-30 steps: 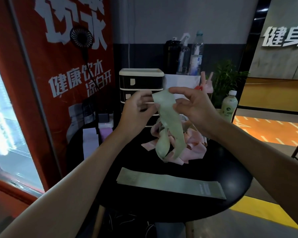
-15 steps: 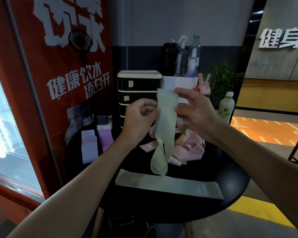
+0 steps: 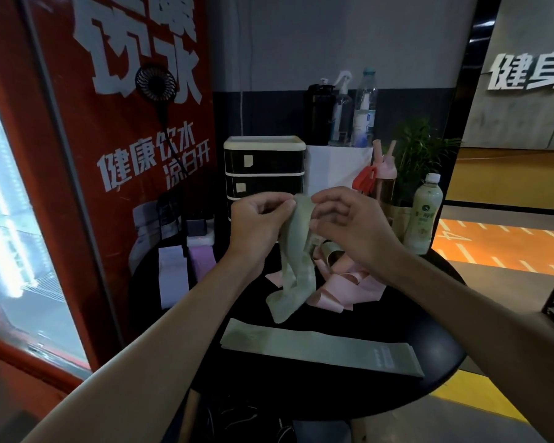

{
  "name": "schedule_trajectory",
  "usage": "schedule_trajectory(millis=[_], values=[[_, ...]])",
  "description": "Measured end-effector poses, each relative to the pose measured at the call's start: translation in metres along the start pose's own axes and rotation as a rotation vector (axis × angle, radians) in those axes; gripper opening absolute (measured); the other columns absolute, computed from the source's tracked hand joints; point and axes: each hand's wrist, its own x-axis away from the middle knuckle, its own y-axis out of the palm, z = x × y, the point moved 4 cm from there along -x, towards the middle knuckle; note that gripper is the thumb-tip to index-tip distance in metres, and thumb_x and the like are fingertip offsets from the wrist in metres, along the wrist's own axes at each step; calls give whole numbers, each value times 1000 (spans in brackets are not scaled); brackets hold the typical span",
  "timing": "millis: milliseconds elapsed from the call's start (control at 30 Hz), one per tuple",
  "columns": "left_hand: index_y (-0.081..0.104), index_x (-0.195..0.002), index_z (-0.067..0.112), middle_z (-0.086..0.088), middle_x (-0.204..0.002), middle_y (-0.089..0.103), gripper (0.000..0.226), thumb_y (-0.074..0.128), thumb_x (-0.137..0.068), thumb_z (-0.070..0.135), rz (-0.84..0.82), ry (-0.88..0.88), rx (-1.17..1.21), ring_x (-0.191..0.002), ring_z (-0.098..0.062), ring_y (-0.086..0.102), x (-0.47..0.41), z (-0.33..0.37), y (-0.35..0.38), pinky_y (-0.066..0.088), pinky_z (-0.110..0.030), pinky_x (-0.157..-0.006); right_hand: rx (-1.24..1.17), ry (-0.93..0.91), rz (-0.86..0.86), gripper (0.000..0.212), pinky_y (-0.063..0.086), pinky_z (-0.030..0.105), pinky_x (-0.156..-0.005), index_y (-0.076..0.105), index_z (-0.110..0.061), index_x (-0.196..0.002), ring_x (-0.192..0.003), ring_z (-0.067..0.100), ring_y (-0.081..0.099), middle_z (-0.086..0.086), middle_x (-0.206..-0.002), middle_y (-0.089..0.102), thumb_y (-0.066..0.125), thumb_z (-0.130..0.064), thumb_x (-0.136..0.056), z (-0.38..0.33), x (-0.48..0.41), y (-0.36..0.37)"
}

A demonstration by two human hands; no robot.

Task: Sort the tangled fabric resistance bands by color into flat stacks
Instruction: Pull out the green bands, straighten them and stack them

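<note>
Since half a second ago my right hand point(image 3: 352, 231) has closed in on my left hand point(image 3: 256, 228), and the top of the sage-green band point(image 3: 296, 266) has narrowed between them. Both hands pinch that top edge with curled fingers, the left on its left side and the right on its right. The band hangs twisted above the round black table point(image 3: 301, 398) — its lower fold beside the heap of pink bands point(image 3: 343, 289), near the flat green band point(image 3: 320, 348) lying along the near edge.
</note>
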Motion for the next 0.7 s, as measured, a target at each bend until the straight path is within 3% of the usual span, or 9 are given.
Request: schedule_trajectory(millis=[167,267,333,433,500,600,700], values=[[77,-92,9,-1,-89,76,19,59,-98,10,-140,6,-142,-83,-9,70,8,6,9,56,-28,-81,27,-59,65,24,55,20,-83,69,-13,-104,-84,7,68,1,-90,73,71,1,-84,-4,-6,0],[76,-87,20,14,-81,74,27,55,-100,10,-244,85,-163,-79,4,68,15,16,11,52,-13,-71,45,-91,46,29,53,18,-86,67,-14,-113,-94,5,68,-6,-97,73,65,1,-89,-4,-10,-2],[73,-94,26,12,-85,76,21,62,-97,8,-297,103,-146,-82,3,70,18,17,11,52,-13,-71,87,-109,26,36,52,17,-86,63,-12,-123,-100,1,66,-10,-102,71,56,7,-92,-4,-12,-3],[76,-96,14,-1,-83,75,18,63,-94,2,-224,155,-177,-74,-3,68,16,18,8,53,-16,-66,156,-130,-22,49,47,11,-76,54,-10,-132,-95,-8,61,-5,-109,69,46,15,-91,-6,-12,0],[76,-99,8,-2,-80,74,16,61,-96,4,-178,127,-156,-73,-4,68,15,20,7,52,-15,-65,181,-151,-33,50,44,11,-73,52,-11,-130,-92,-9,60,-3,-113,68,47,17,-88,-7,-10,1],[76,-100,9,-6,-88,77,14,63,-95,12,-143,69,-120,-81,-12,72,12,20,4,55,-21,-70,203,-180,-30,38,44,23,-93,56,-15,-114,-108,1,59,-4,-115,65,62,8,-85,-6,-9,0],[76,-90,11,-1,-75,74,18,59,-95,9,-89,7,-121,-67,-8,67,9,22,1,52,-21,-57,240,-177,-80,34,42,28,-102,61,-12,-113,-109,6,58,-3,-115,64,70,-1,-82,-3,-7,1]])
